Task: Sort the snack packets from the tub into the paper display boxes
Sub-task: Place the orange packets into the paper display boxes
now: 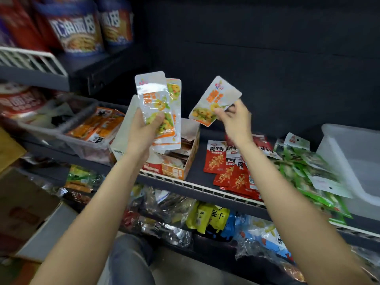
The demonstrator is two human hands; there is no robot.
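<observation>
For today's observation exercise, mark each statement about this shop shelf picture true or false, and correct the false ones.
1. The left hand holds several packets. True.
2. The right hand is empty. False: its fingers pinch a single packet.
3. Red packets lie on the shelf under the right arm. True.
4. The green packets are stacked inside the paper box. False: they lie loose on the shelf beside the white tub.
</observation>
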